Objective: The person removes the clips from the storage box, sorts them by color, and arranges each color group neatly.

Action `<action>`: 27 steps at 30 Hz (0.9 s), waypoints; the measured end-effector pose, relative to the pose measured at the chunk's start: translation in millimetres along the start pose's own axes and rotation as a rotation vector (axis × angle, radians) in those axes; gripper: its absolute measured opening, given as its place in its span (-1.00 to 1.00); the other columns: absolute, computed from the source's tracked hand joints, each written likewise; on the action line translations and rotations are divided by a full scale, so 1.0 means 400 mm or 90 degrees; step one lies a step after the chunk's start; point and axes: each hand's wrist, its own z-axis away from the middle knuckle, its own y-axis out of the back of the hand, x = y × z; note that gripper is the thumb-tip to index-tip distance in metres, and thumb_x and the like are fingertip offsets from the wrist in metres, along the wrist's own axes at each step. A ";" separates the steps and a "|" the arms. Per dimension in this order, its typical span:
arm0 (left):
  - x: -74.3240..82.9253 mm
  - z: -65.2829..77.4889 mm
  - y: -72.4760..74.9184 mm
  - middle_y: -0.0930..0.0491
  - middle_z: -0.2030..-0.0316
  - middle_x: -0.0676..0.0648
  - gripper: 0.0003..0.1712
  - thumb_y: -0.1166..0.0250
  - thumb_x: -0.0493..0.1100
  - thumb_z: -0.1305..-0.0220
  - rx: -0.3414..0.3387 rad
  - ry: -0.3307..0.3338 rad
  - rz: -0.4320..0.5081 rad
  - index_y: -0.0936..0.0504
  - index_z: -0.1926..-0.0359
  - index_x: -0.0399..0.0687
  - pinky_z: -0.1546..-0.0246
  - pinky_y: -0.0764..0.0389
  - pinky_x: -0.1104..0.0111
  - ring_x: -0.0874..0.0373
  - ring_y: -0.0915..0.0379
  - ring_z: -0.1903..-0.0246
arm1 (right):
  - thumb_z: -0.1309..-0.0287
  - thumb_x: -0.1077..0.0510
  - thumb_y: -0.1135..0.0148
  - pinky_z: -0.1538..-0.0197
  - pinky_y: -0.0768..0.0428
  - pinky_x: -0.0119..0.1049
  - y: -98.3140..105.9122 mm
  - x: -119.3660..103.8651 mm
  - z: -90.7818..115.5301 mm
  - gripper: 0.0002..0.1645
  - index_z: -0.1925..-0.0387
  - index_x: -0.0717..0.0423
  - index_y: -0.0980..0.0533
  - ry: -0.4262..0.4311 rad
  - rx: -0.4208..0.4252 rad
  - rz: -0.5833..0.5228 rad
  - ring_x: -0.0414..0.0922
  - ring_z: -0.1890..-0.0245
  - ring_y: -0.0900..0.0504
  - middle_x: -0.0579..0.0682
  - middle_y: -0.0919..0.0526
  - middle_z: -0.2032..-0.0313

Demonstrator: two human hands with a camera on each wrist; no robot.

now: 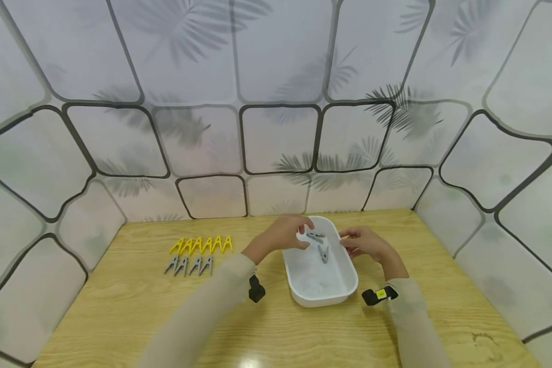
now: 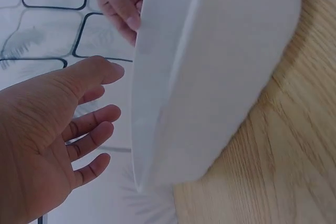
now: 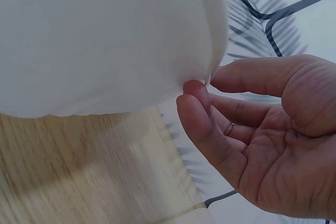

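A white plastic tray (image 1: 324,295) sits on the table with a few grey clothespins (image 1: 324,254) lying in it, toward its far half. My left hand (image 1: 282,233) hovers at the tray's left rim, fingers loosely bent; in the left wrist view that hand (image 2: 47,129) holds nothing and is apart from the tray wall (image 2: 226,77). On the other side, my right hand (image 1: 365,242) pinches the tray's right rim. The right wrist view shows the thumb and fingers of this hand (image 3: 273,140) on either side of the rim.
To the left, several yellow clothespins (image 1: 199,242) stand in a row on the wooden table (image 1: 119,306). Several grey clothespins (image 1: 198,263) form a shorter row in front of them. A patterned curtain (image 1: 280,138) encloses the table's back and sides.
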 end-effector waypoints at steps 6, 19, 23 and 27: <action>0.024 -0.057 -0.023 -0.68 0.08 -0.12 -0.49 -0.47 -0.05 -0.23 -0.058 0.030 -0.039 -0.61 -0.18 0.00 0.19 -0.52 0.31 0.13 -0.53 0.20 | -0.46 0.20 -0.12 0.21 -0.71 -0.24 0.001 -0.003 0.001 -0.44 -0.33 0.48 -0.36 0.004 -0.008 -0.009 -0.18 0.35 -0.70 0.11 -0.76 0.16; 0.040 -0.110 -0.069 -0.69 0.07 -0.08 -0.58 -0.41 -0.14 -0.28 -0.108 0.054 -0.020 -0.64 -0.16 0.04 0.15 -0.51 0.39 0.18 -0.53 0.17 | -0.46 0.18 -0.13 0.20 -0.72 -0.22 0.007 0.003 -0.003 -0.42 -0.35 0.46 -0.35 0.002 -0.005 -0.005 -0.16 0.31 -0.71 0.11 -0.75 0.15; 0.049 -0.115 -0.082 -0.70 0.03 -0.06 -0.60 -0.38 -0.18 -0.28 -0.127 0.056 -0.034 -0.66 -0.15 0.06 0.15 -0.52 0.39 0.19 -0.54 0.13 | -0.45 0.19 -0.14 0.20 -0.72 -0.21 0.008 0.004 -0.003 -0.42 -0.35 0.46 -0.36 0.004 -0.006 -0.007 -0.17 0.31 -0.70 0.16 -0.75 0.11; 0.054 -0.117 -0.094 -0.70 0.06 -0.02 -0.60 -0.38 -0.19 -0.26 -0.139 0.071 -0.046 -0.68 -0.13 0.09 0.17 -0.51 0.41 0.22 -0.53 0.14 | -0.45 0.19 -0.13 0.20 -0.73 -0.20 0.006 0.003 -0.001 -0.43 -0.35 0.46 -0.36 0.005 -0.006 -0.008 -0.16 0.33 -0.71 0.20 -0.74 0.08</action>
